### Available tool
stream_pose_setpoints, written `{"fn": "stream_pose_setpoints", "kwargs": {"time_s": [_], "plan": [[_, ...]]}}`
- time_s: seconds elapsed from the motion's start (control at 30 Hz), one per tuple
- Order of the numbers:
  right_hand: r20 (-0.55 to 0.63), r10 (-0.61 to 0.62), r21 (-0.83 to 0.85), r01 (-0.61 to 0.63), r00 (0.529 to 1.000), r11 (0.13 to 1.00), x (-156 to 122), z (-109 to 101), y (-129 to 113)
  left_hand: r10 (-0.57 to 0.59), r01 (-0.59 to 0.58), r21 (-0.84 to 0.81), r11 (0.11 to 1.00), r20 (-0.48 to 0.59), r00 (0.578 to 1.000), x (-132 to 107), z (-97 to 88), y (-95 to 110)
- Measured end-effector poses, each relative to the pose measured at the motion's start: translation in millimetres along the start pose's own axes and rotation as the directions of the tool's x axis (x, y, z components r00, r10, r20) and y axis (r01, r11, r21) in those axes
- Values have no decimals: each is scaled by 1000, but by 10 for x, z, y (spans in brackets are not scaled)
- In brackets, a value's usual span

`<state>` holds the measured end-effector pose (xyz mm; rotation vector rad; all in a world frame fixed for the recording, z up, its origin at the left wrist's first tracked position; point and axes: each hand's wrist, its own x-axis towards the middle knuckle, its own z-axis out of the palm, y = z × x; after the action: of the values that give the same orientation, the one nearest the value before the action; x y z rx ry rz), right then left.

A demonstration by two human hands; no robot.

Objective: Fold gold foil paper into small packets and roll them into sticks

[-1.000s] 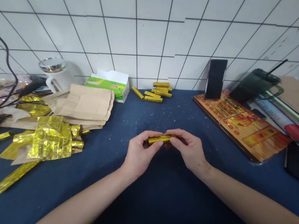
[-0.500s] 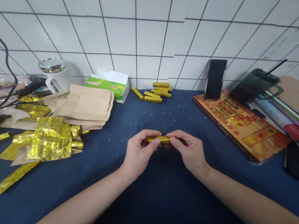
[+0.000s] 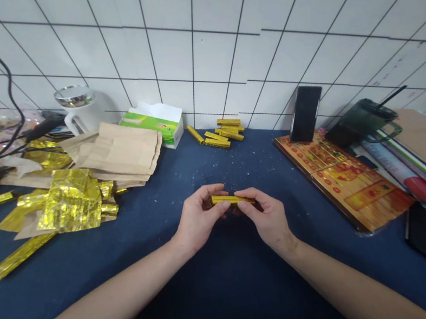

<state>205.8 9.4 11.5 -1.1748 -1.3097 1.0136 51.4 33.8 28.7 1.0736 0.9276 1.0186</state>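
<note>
Between my two hands a small folded strip of gold foil paper (image 3: 228, 198) is held level just above the blue tabletop. My left hand (image 3: 199, 217) pinches its left part between thumb and fingers. At its right end my right hand (image 3: 267, 215) grips it the same way, thumb nearest me. The fingertips behind the strip are partly hidden. Beyond my hands, by the wall, lies a small pile of similar gold foil strips (image 3: 229, 130). Loose crinkled gold foil sheets (image 3: 69, 198) lie to the left, with a longer gold strip (image 3: 22, 257) in front.
Brown paper sheets (image 3: 120, 148), a green tissue pack (image 3: 157, 124), a white mug (image 3: 83, 113) and a black cable (image 3: 9, 80) are at the left. On the right, a phone (image 3: 306, 113) leans on an orange printed package (image 3: 344, 177), near a dark green cup (image 3: 362, 119).
The gold strip has turned slightly in my fingers and shows a lengthwise seam. My right hand has shifted a little left, its thumb lower on the strip.
</note>
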Motion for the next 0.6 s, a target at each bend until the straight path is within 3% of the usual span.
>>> {"fn": "stream_pose_setpoints", "kwargs": {"time_s": [0.3, 0.6], "plan": [[29, -73, -117, 76, 997, 990, -7, -10, 31, 2, -1, -27, 1000, 17, 1000, -15, 13, 38], [29, -94, -106, 97, 995, 990, -26, -11, 45, 9, -8, -36, 999, 29, 1000, 0, 17, 39]]}}
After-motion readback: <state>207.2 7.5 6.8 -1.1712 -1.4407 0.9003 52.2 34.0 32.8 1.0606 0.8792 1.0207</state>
